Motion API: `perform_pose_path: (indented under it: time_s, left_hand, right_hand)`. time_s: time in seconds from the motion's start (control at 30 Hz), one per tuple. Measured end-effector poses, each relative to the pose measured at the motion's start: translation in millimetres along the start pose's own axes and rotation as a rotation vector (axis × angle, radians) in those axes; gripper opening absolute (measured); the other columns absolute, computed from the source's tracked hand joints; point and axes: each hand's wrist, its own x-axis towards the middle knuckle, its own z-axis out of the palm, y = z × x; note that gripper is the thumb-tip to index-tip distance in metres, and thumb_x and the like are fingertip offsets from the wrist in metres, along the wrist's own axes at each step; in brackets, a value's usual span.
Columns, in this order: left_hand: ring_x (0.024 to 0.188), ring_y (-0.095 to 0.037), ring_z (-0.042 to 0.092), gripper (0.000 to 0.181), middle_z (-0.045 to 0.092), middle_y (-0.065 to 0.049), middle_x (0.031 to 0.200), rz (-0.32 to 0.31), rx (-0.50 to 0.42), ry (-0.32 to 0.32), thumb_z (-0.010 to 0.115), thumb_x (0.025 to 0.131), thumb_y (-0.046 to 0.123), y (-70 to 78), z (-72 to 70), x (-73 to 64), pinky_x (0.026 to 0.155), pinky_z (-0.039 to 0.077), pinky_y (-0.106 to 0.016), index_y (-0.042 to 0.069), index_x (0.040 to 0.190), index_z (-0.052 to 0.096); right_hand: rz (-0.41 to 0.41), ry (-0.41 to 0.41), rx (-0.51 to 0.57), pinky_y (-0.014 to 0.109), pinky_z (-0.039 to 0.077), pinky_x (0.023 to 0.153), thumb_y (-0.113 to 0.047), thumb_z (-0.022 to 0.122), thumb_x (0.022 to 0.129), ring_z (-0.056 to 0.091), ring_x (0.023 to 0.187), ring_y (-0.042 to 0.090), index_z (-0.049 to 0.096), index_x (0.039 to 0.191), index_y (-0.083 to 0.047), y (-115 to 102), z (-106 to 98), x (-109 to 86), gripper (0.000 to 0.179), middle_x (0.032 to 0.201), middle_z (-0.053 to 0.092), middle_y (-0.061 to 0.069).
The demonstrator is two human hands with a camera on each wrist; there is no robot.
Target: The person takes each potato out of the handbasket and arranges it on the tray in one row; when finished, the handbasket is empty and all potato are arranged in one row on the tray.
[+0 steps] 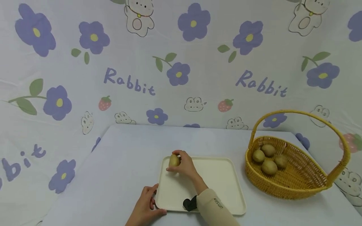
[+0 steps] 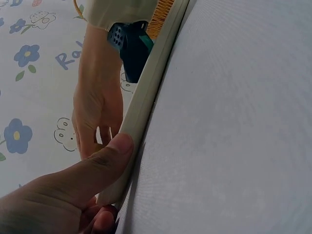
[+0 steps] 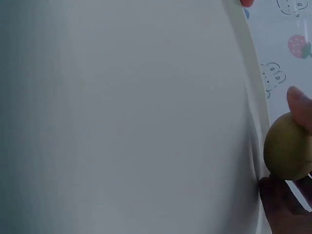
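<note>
A cream rectangular tray (image 1: 216, 183) lies on the white table. Over its far left corner my right hand (image 1: 185, 165) holds a brownish-green kiwi (image 1: 174, 160) between thumb and fingers. In the right wrist view the kiwi (image 3: 286, 148) shows close above the tray's rim, thumb on one side and fingertips on the other. My left hand (image 1: 145, 204) grips the near left corner of the tray; the left wrist view has its thumb (image 2: 119, 146) over the rim and curled fingers below. Part of the right fingers is hidden behind the kiwi.
Right of the tray stands a yellow wicker basket (image 1: 285, 190) with a tall arched handle; several kiwis (image 1: 269, 167) sit in its left end. A black wrist device (image 1: 190, 204) hangs under the right sleeve, over the tray's near edge. A flowered cloth (image 1: 195, 94) rises behind the table.
</note>
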Motion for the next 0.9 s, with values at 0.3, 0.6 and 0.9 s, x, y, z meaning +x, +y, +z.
perform_pose_path:
  time_s: [0.3, 0.6, 0.9]
  left_hand:
    - [0.064, 0.000, 0.038, 0.090, 0.041, -0.008, 0.103, 0.072, 0.035, 0.003, 0.085, 0.065, 0.032, 0.9, 4.4, -1.7, 0.056, 0.040, -0.017, -0.005, 0.135, 0.042]
    - [0.063, -0.001, 0.038, 0.090, 0.041, -0.008, 0.103, 0.045, 0.026, 0.012, 0.085, 0.065, 0.031, 1.2, -1.6, -0.4, 0.056, 0.039, -0.018, -0.005, 0.135, 0.042]
    - [0.063, 0.000, 0.038, 0.091, 0.041, -0.008, 0.102, 0.043, 0.034, -0.003, 0.085, 0.065, 0.033, 1.2, -1.6, 0.6, 0.057, 0.040, -0.017, -0.007, 0.135, 0.042]
  right_hand:
    - [-0.005, -0.059, -0.064, 0.038, 0.047, 0.080, -0.012, 0.084, 0.068, 0.055, 0.095, 0.029, 0.050, 0.127, -0.001, -4, 1, -4.4, 0.069, 0.118, 0.057, 0.014]
    - [-0.017, -0.061, -0.058, 0.029, 0.045, 0.072, -0.013, 0.083, 0.071, 0.055, 0.087, 0.027, 0.052, 0.122, 0.001, -7, 4, 1.8, 0.062, 0.109, 0.053, 0.021]
    - [-0.150, -0.044, -0.042, 0.026, 0.043, 0.062, -0.035, 0.080, 0.073, 0.050, 0.071, 0.016, 0.046, 0.122, 0.000, 17, 13, 5.8, 0.070, 0.086, 0.053, 0.008]
